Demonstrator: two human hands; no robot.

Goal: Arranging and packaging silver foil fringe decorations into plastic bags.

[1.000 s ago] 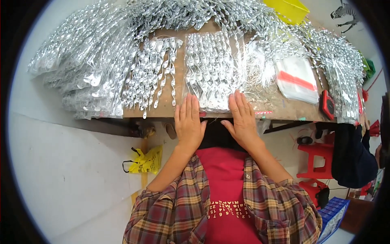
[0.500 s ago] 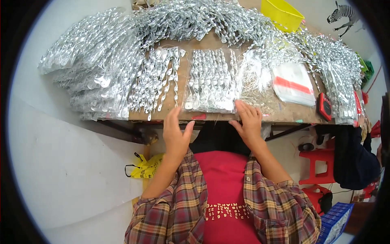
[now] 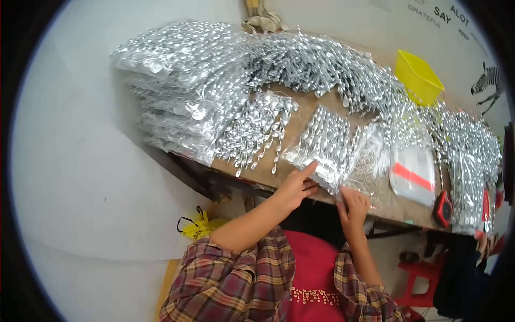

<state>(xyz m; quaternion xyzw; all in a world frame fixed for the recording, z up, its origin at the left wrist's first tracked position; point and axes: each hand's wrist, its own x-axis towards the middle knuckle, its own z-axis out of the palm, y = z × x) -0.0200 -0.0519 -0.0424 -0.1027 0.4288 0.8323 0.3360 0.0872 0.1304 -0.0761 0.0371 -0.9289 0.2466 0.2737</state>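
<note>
A transparent plastic bag of silver twisted strips (image 3: 327,134) lies slantwise near the front edge of the worktable (image 3: 300,110). My left hand (image 3: 292,190) grips the bag's near edge, thumb on top and the other fingers bent under it. At the near right corner, my right hand (image 3: 354,208) pinches the plastic between thumb and fingers. Left of the bag lies a loose bunch of silver twisted strips (image 3: 252,126). Thin white strings (image 3: 370,155) are heaped just to its right.
A tall stack of filled bags (image 3: 177,102) covers the table's left end. More silver strips (image 3: 322,61) are piled along the back, by a yellow bin (image 3: 418,78). Flat bags with a red band (image 3: 412,177) and a red-black device (image 3: 443,208) lie right. A red stool (image 3: 421,284) stands below.
Both hands have closed on the bag, which now lies slanted. My left hand moved over its near edge. The whole view has turned and shifted, so the table appears tilted.
</note>
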